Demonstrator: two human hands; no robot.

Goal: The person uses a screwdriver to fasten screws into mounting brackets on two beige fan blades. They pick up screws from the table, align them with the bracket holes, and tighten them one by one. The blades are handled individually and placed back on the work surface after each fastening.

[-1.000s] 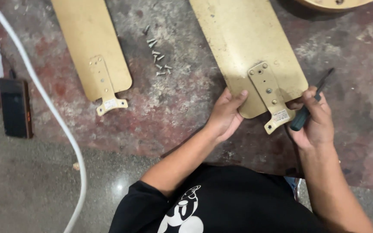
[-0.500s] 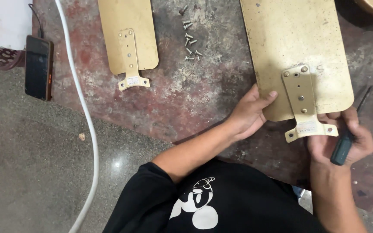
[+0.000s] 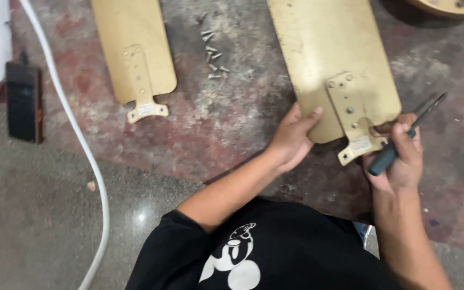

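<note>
A gold fan blade [image 3: 328, 59] lies on the stained floor with a gold metal bracket [image 3: 350, 115] screwed to its near end. My left hand [image 3: 291, 140] grips the blade's near left corner. My right hand [image 3: 398, 158] holds a dark-handled screwdriver [image 3: 404, 137] and its fingers touch the bracket's right foot. The screwdriver's tip points up and to the right, away from the bracket.
A second gold blade with its bracket [image 3: 135, 64] lies at the upper left. Several loose screws [image 3: 213, 53] sit between the blades. A white cable [image 3: 81, 145] runs down the floor, beside a dark phone-like block [image 3: 23, 102]. A round gold part [image 3: 452, 5] shows at the top right.
The view has shifted, so the blades sit lower and more to the left. My right hand has moved up to the bracket's foot with the screwdriver still in it. My left hand keeps its grip.
</note>
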